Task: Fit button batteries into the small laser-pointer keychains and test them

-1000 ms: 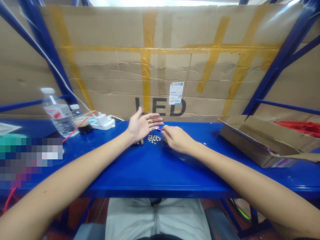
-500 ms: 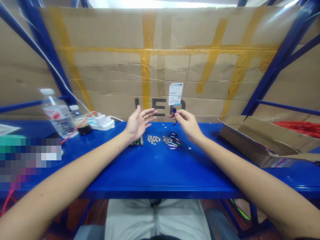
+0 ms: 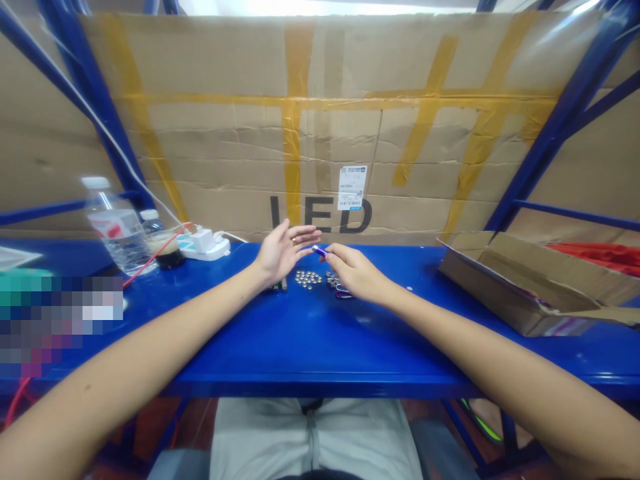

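My right hand [image 3: 350, 270] is closed around a small purple metal tube [image 3: 320, 251], possibly a mini flashlight, whose silvery end points left at my other palm. Fingers stretched and palm turned inward, my left hand [image 3: 285, 248] holds nothing, with a ring on one finger. Below, between the hands, lies a cluster of small round silver pieces [image 3: 308, 279] on the blue table [image 3: 310, 340]. Carabiners [image 3: 343, 292] and small metal bits are partly hidden under my right hand. Several slim tubes [image 3: 284, 285] show beneath the left one.
At the left stand a plastic water bottle [image 3: 117, 230], a dark-drink bottle [image 3: 167, 250] and a white power strip [image 3: 207, 247] with cables. An open cardboard box [image 3: 515, 287] sits at the right. A big taped cardboard sheet [image 3: 225, 147] closes off the back.
My right hand has come left and down with the purple tube, which has tipped from upright to nearly level. The left hand has shifted slightly right, still open.
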Demonstrator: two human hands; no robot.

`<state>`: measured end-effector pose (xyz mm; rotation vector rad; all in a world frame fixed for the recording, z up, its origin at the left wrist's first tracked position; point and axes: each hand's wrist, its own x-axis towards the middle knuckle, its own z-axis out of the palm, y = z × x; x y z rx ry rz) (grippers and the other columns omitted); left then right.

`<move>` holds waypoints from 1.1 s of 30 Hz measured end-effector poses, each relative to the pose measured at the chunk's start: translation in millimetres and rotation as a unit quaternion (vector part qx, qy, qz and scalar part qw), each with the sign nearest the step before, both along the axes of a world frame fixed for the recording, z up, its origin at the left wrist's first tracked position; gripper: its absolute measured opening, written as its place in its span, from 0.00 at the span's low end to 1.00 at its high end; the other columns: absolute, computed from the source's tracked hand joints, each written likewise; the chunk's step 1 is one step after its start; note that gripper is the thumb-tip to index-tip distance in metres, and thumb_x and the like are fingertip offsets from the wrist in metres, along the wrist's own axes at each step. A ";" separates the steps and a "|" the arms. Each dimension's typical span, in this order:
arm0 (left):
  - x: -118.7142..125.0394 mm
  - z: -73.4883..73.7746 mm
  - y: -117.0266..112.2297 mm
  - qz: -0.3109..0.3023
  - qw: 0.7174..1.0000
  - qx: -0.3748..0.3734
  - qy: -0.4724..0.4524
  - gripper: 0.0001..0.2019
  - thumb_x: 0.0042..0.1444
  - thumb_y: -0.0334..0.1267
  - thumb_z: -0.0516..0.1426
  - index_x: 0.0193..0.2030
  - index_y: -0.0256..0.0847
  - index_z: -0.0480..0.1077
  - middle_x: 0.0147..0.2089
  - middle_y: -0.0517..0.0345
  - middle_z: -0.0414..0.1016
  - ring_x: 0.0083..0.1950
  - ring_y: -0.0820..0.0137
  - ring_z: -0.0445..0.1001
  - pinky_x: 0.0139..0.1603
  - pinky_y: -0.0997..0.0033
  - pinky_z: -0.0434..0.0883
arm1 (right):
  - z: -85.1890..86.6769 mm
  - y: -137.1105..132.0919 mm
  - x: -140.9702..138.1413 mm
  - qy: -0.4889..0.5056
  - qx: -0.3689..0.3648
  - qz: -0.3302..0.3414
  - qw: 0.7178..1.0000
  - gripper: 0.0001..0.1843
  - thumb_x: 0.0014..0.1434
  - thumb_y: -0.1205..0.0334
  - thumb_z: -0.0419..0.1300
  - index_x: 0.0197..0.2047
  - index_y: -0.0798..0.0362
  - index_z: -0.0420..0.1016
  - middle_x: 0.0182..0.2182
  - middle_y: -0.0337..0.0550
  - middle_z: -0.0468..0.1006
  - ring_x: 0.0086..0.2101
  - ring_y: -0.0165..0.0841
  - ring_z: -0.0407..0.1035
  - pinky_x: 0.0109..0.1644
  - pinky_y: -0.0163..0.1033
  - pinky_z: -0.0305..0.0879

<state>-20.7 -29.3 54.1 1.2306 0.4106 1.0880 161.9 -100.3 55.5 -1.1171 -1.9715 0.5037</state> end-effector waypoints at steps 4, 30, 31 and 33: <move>0.5 -0.7 -3.8 -0.030 0.999 0.004 0.024 0.29 0.65 0.56 0.44 0.49 0.34 0.76 0.56 0.40 0.77 0.58 0.54 0.74 0.61 0.54 0.67 | -3.5 -0.2 2.7 -0.122 0.047 -0.018 0.991 0.14 0.69 0.62 0.48 0.33 0.54 0.70 0.28 0.41 0.74 0.30 0.32 0.67 0.36 0.37 0.58; -5.6 7.0 -5.1 -0.054 0.998 -0.003 0.021 0.35 0.62 0.64 0.44 0.48 0.34 0.77 0.54 0.37 0.77 0.60 0.50 0.72 0.58 0.50 0.70 | 3.6 -8.2 4.5 -0.202 0.087 -0.008 0.975 0.11 0.68 0.65 0.51 0.40 0.55 0.74 0.33 0.45 0.79 0.33 0.34 0.70 0.39 0.37 0.59; -5.7 7.1 -5.1 -0.053 0.998 -0.004 0.022 0.35 0.62 0.64 0.44 0.48 0.34 0.77 0.54 0.36 0.77 0.60 0.50 0.72 0.57 0.50 0.70 | 4.0 -8.5 4.5 -0.200 0.080 -0.003 0.977 0.11 0.68 0.65 0.51 0.40 0.55 0.74 0.33 0.45 0.79 0.33 0.34 0.70 0.39 0.37 0.59; -5.8 7.4 -5.3 -0.050 0.998 -0.004 0.026 0.35 0.61 0.64 0.45 0.48 0.34 0.77 0.54 0.36 0.77 0.61 0.49 0.72 0.57 0.50 0.70 | 4.3 -8.3 4.5 -0.197 0.073 -0.001 0.978 0.11 0.68 0.65 0.51 0.39 0.55 0.74 0.33 0.45 0.79 0.33 0.34 0.70 0.38 0.37 0.59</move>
